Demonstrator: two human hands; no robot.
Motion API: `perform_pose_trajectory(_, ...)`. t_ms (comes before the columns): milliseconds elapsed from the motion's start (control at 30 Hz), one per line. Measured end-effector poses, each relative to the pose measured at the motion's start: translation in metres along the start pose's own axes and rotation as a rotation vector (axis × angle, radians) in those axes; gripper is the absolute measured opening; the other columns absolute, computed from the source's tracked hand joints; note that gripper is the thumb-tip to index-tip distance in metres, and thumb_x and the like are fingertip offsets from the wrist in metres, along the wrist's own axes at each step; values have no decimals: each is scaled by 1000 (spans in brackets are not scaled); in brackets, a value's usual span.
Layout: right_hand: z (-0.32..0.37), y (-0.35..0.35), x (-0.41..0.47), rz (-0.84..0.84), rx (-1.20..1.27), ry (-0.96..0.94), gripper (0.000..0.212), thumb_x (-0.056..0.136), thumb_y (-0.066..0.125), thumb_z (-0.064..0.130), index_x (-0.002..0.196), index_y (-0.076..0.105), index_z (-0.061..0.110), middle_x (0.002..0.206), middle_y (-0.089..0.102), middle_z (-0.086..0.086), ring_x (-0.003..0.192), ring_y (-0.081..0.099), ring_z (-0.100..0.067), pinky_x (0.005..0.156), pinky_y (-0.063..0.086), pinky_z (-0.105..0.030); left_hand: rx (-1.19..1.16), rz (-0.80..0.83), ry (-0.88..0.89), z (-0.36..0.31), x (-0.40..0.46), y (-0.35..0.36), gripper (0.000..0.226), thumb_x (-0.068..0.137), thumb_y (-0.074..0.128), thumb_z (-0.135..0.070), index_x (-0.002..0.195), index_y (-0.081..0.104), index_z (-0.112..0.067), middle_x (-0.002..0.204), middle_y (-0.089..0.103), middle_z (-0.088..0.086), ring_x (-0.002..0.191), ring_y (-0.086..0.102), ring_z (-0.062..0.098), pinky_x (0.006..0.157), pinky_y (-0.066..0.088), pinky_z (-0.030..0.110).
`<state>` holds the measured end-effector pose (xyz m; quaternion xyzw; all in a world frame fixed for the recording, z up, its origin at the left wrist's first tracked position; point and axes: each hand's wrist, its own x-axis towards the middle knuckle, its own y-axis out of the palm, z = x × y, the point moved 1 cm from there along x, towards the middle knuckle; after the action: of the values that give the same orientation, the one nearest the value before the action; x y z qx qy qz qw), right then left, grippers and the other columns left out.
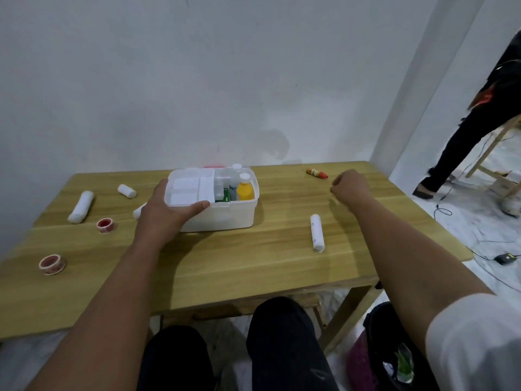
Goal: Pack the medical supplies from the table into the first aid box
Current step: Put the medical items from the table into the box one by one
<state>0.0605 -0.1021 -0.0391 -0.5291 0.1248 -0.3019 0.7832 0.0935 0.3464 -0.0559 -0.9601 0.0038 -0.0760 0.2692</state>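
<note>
The white first aid box (225,218) stands open at the table's middle back, with an orange bottle (244,190), clear vials and white packs inside. My left hand (166,210) grips the box's front-left corner, thumb over the rim. My right hand (351,186) hovers to the right with fingers curled, holding nothing visible, just short of a small red-and-orange tube (317,173). A white bandage roll (317,233) lies right of the box. At the left lie a long bandage roll (81,207), a short roll (127,191) and two red tape rolls (105,225) (53,264).
The wooden table (253,258) stands against a white wall. Another white roll (138,212) is partly hidden behind my left hand. A person in black stands at the far right by a wooden frame. Cables and a small device (506,258) lie on the floor.
</note>
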Motion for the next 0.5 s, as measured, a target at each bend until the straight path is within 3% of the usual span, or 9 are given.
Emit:
perform_pose_trajectory(200,15,18,33,-57,73,-16,41,91,65,6,131,70,10,130,70,-14,120,64,-32,97,50,-36,-30,-9,25,3,3,1,106,68,88,-66,157,38,-39,154,51,-10,139,48,20,106,50,51)
perform_pose_trajectory(333,29,35,48,82,-100,-51,71,86,73,5,152,47,12,151,52,-14,137,51,-33,108,45,-41,-29,-43,58,6,6,3,102,70,89,-61,157,40,-38,153,51,-13,135,47,13,101,47,39)
perform_pose_trajectory(500,37,57,60,204,-175,-114,78,81,63,4,154,43,25,153,48,-9,138,48,-32,110,47,-48,-41,-55,62,8,6,4,102,70,90,-60,156,41,-39,152,52,-14,136,48,14,100,46,37)
